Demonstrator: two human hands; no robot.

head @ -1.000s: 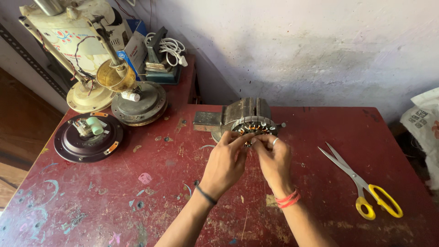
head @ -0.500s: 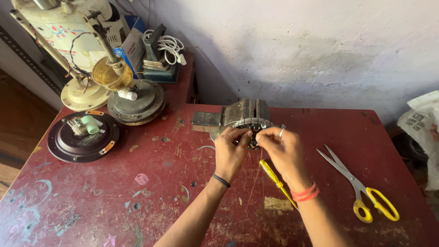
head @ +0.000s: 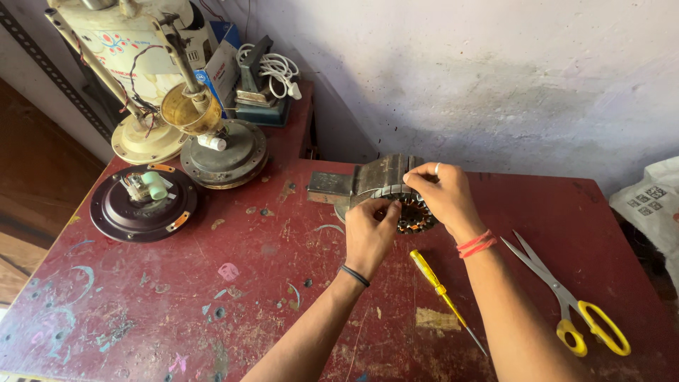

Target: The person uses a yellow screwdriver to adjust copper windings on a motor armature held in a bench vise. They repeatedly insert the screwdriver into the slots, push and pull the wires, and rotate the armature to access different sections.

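Seen from above on a worn red bench [head: 141,311]: round metal motor stator [head: 396,191] with copper windings, near the far edge at 12 o'clock. Left hand [head: 369,237] just below it at 6 o'clock, fingertips pinching at the windings. Right hand [head: 442,194] gripping the stator's top rim from 3 o'clock. Yellow-handled screwdriver [head: 442,293] lying loose beneath the right wrist; yellow-handled scissors [head: 566,297] well apart at 4 o'clock.

Scuffed red table [head: 247,297], yellow screwdriver [head: 442,293], scissors [head: 566,301], stator [head: 396,191], fan bases [head: 141,205]
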